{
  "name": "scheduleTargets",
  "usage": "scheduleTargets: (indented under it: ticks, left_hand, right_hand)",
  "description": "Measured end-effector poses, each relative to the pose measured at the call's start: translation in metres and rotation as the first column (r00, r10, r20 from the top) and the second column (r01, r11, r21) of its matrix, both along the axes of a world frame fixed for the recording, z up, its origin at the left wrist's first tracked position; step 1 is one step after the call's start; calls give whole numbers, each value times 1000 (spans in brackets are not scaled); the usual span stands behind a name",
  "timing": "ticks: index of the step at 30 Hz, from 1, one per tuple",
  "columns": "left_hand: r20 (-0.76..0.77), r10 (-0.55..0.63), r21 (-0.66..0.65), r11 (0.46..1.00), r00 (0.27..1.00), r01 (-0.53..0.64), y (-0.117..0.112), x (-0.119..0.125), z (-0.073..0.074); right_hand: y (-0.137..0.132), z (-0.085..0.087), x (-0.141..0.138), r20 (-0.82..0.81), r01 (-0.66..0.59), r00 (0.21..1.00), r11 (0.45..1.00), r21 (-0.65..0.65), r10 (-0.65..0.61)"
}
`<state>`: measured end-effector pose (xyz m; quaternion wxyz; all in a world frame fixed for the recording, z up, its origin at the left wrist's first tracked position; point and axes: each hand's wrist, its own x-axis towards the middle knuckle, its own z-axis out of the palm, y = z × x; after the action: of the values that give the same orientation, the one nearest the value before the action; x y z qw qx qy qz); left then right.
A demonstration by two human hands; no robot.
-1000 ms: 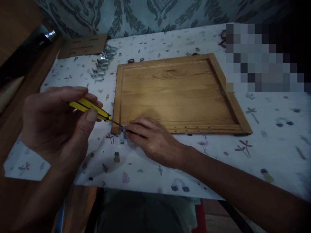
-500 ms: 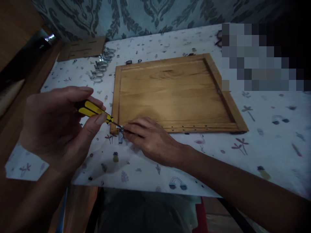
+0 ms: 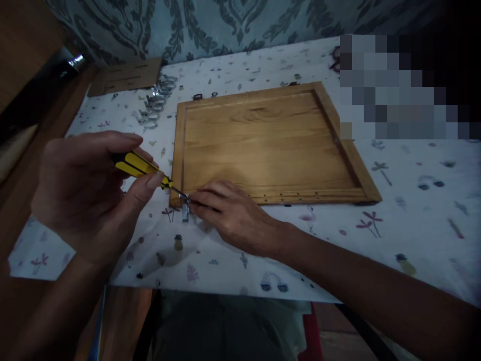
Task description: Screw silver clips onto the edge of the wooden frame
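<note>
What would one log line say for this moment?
left hand: holds screwdriver | tip: at metal bracket | right hand: on bracket at wooden panel corner

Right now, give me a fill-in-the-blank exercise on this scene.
The left hand holds a ____ with a yellow and black handle.
The right hand steadies a small metal bracket at the near left ____ of the wooden panel.
More shiny metal brackets lie to the ____ of it.
Missing: screwdriver, corner, left.

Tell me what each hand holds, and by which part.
Left hand grips the screwdriver by its yellow-and-black handle. Right hand pinches a metal fitting at the wooden panel corner; the exact contact is hidden.
</note>
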<state>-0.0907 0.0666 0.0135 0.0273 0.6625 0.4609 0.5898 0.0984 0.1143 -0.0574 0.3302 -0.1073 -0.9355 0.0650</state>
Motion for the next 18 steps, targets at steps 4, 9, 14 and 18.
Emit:
scheduleTargets:
  ticks: [4, 9, 14, 18]
  left_hand:
    - [11, 10, -6, 1000, 1000, -10, 0, 1, 1]
    - [2, -26, 6, 1000, 1000, 26, 1, 3, 2]
    - [39, 84, 6, 996, 996, -84, 1, 3, 1]
    - [46, 98, 5, 995, 994, -98, -2, 2, 0]
  right_hand:
    - [0, -1, 0, 1, -1, 1000, 1000, -1, 1]
    - [0, -2, 0, 3, 8, 1000, 1000, 5, -8]
    - [0, 0, 1, 19, 21, 1000, 1000, 16, -21]
    - [0, 0, 1, 19, 23, 1000, 1000, 10, -23]
